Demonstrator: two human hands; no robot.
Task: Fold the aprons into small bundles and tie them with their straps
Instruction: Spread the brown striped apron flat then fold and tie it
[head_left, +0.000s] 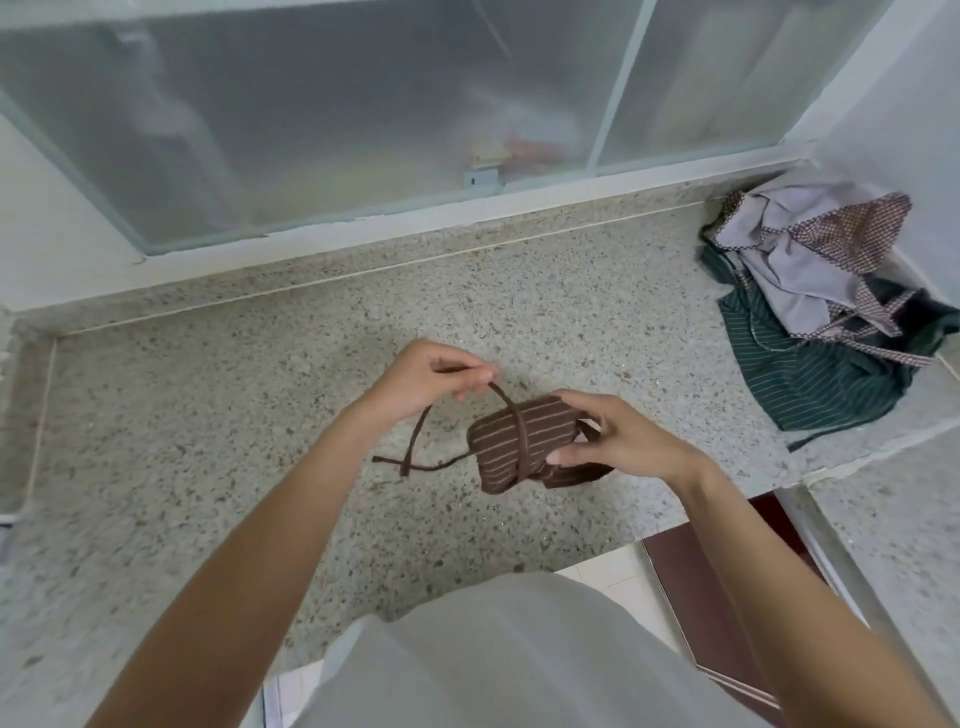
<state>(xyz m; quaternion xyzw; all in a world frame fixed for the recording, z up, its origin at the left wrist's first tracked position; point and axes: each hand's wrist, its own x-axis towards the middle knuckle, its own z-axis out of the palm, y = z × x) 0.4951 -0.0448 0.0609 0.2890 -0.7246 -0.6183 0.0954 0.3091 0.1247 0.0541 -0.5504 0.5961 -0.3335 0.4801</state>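
One small brown striped fabric apron bundle (522, 441), folded tight, being held just above the speckled stone desk (208, 426) near its front edge. One brown strap (511, 415) crossing over the bundle, looping up to the left hand (431, 376), being pinched there between curled fingers. Right hand (618, 434) gripping the bundle's right end. Two unfolded aprons lying heaped at the desk's far right: one white checked-trim apron (795, 260) resting on one green striped apron (821, 379).

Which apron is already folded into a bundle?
The brown striped apron, held in both hands; the green striped apron and checked-trim apron lie heaped, unfolded.
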